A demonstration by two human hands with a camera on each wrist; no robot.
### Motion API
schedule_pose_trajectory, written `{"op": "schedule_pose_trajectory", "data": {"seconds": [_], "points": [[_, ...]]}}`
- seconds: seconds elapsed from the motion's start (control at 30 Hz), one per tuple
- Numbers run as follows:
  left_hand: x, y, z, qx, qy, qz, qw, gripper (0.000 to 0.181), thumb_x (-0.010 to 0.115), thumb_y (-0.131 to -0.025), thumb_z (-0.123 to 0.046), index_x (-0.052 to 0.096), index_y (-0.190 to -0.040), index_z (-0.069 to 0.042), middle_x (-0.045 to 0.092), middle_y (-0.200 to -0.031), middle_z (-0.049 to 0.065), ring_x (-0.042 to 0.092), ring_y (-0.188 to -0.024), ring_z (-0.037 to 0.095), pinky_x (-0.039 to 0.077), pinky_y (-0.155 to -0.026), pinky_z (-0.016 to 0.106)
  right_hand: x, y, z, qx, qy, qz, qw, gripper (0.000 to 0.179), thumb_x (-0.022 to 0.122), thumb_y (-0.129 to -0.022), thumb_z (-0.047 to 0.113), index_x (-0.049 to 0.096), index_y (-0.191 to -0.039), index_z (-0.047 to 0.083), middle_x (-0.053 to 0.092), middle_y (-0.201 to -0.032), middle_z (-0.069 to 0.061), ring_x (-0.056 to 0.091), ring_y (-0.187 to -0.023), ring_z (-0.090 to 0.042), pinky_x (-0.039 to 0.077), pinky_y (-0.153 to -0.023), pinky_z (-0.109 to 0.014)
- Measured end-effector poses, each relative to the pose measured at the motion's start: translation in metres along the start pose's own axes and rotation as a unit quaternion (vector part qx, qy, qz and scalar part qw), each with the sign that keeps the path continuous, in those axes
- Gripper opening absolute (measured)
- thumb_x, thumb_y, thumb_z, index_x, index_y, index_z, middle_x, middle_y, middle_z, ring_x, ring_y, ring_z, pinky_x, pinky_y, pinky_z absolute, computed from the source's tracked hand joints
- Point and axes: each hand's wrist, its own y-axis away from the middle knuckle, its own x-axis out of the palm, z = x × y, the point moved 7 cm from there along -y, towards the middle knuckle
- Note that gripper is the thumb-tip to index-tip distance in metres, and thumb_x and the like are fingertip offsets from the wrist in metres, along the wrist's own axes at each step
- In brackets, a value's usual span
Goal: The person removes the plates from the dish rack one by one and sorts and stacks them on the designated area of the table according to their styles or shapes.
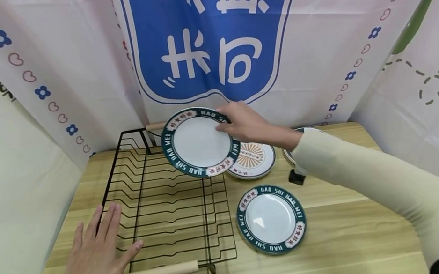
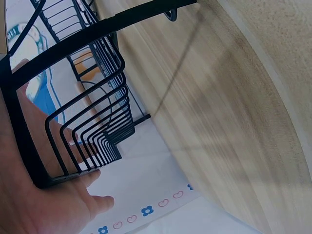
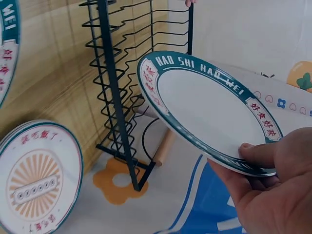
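A white plate with a dark green lettered rim is held above the far end of the black wire dish rack. My right hand pinches its edge, thumb on the upper face and fingers beneath, as the right wrist view shows with the same plate. Tilted, the plate stays apart from the rack's wires there. My left hand lies with fingers spread straight over the rack's left edge. From the left wrist view, this hand touches the rack's side frame.
Another green-rimmed plate lies right of the rack on the wooden table. Behind it sits a stack of plates with an orange sunburst. More plates are partly hidden by my right arm. A small black object is nearby.
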Motion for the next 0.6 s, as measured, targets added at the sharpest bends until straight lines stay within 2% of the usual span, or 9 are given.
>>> {"op": "schedule_pose_trajectory", "data": {"seconds": [0.17, 0.3, 0.4, 0.6], "points": [[-0.001, 0.000, 0.000, 0.000, -0.002, 0.000, 1.0000, 0.101, 0.059, -0.101, -0.062, 0.015, -0.169, -0.002, 0.024, -0.173, 0.022, -0.001, -0.164, 0.037, -0.014, -0.128, 0.059, -0.020, 0.031, -0.018, 0.024, -0.001, -0.001, 0.9997, 0.028, 0.070, -0.101, 0.007, 0.070, -0.127, -0.004, 0.077, -0.109, -0.018, 0.074, -0.089, -0.027, 0.061, -0.084, -0.038], [-0.002, -0.001, -0.001, -0.001, -0.003, 0.005, 1.0000, 0.102, 0.059, -0.102, -0.062, 0.011, -0.170, -0.003, 0.022, -0.174, 0.022, -0.001, -0.164, 0.038, -0.015, -0.128, 0.059, -0.031, 0.055, -0.036, 0.054, 0.006, 0.010, 0.9985, 0.029, 0.069, -0.102, 0.007, 0.068, -0.130, -0.003, 0.076, -0.108, -0.017, 0.072, -0.087, -0.025, 0.060, -0.083, -0.038], [-0.001, 0.000, -0.002, -0.005, -0.001, 0.010, 0.9999, 0.102, 0.058, -0.102, -0.062, 0.009, -0.170, -0.004, 0.021, -0.174, 0.023, 0.001, -0.164, 0.040, -0.016, -0.127, 0.059, -0.035, 0.074, -0.051, 0.073, 0.000, 0.020, 0.9971, 0.029, 0.068, -0.102, 0.006, 0.068, -0.129, -0.004, 0.077, -0.107, -0.018, 0.073, -0.083, -0.023, 0.062, -0.080, -0.036], [-0.002, 0.000, -0.003, -0.008, 0.001, 0.008, 0.9999, 0.101, 0.059, -0.102, -0.062, 0.011, -0.170, -0.003, 0.022, -0.173, 0.024, 0.005, -0.163, 0.042, -0.015, -0.127, 0.059, -0.035, 0.117, -0.079, 0.101, 0.002, 0.025, 0.9945, 0.025, 0.071, -0.098, 0.003, 0.069, -0.122, -0.008, 0.077, -0.094, -0.015, 0.071, -0.070, -0.016, 0.061, -0.064, -0.028]]}}
